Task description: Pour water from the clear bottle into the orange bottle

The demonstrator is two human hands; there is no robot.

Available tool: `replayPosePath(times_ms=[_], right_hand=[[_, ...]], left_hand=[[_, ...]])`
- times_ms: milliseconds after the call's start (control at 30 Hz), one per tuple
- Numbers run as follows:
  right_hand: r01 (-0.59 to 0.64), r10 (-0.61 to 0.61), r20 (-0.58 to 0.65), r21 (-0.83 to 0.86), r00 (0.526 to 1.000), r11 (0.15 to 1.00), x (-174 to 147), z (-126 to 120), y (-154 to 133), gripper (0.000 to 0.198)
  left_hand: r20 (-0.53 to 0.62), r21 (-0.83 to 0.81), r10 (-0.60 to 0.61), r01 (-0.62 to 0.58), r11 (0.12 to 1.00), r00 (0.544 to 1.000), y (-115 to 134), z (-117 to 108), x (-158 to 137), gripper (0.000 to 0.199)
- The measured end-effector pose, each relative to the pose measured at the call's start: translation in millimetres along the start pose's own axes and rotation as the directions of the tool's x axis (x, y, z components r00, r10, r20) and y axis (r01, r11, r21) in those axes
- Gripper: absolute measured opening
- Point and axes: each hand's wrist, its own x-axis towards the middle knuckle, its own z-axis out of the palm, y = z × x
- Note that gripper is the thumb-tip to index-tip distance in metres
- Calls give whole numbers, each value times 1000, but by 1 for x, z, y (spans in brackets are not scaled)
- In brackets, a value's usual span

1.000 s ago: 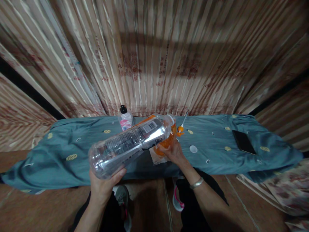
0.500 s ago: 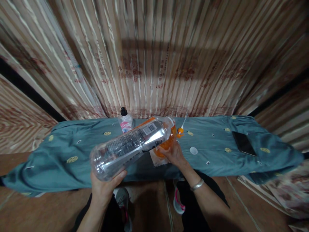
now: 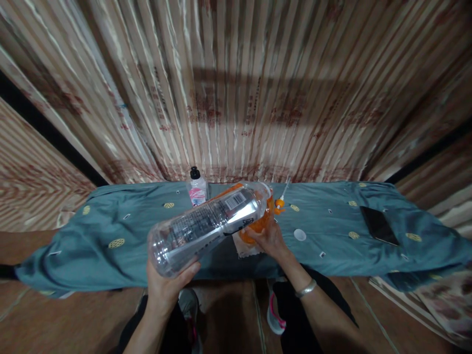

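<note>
Shadow bands the dim striped backdrop [image 3: 236, 137], glare streaks the clear bottle [image 3: 210, 230], and edges look stretched

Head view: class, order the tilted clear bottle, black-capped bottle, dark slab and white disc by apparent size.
1. Tilted clear bottle
2. Black-capped bottle, partly hidden, and dark slab: too alike to rank
3. White disc

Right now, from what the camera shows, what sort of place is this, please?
Probably a room in a home, though I cannot be sure: a pleated curtain hangs behind, a patterned green cloth is spread below it, and the brown floor looks tiled.
</note>
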Motion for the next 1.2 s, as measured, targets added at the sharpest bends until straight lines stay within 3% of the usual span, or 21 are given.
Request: replayPosePath(times_ms=[233, 367, 633, 933, 1200], right_hand=[[-21, 22, -16, 35, 1000, 999, 0, 1, -4, 88], [-32, 33, -28, 21, 999, 999, 0, 0, -4, 85], [-29, 30, -14, 28, 999, 999, -1, -2, -6, 89], [-26, 27, -19, 28, 999, 999, -1, 0, -2, 77], [-3, 3, -14, 12, 1000, 1000, -1, -1, -2, 80]], left_hand=[[28, 57, 28, -29, 998, 999, 4, 3, 1, 83], [0, 35, 48, -48, 998, 999, 8, 8, -1, 84], [-71, -36, -23, 20, 999, 997, 17, 21, -9, 92], [-46, -5, -16, 15, 1000, 999, 15, 17, -7, 94], [-17, 34, 36, -35, 999, 999, 19, 17, -4, 83]])
